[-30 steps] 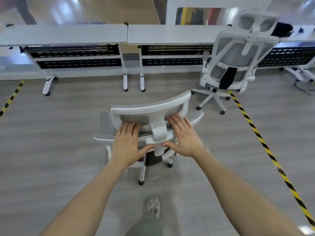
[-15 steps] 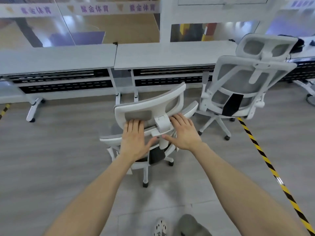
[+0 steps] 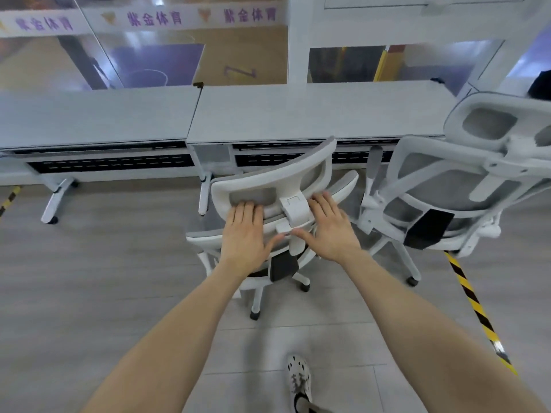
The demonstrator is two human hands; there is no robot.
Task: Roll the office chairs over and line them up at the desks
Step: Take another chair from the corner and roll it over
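L hand (image 3: 244, 234) & R hand (image 3: 331, 231) both lie flat on the back of the white office chair (image 3: 269, 181), just under its headrest, one either side of the centre bracket; fingers straight, close together, pointing fwd; thumbs spread inward twd the bracket; palms press, nothing gripped or pinched. Chair stands on the grey floor w/ its back to the person, seat facing the right desk (image 3: 313, 111), near that desk's left leg. Left desk (image 3: 89, 117) butts against it end to end. Second chair (image 3: 447, 189), same type, sits just beside on the R at the same desk; whether the two touch, can't tell. Yellow-black floor tape (image 3: 474, 305) runs from under the second chair twd the near R; one shoe (image 3: 298, 380) shows at the bottom.
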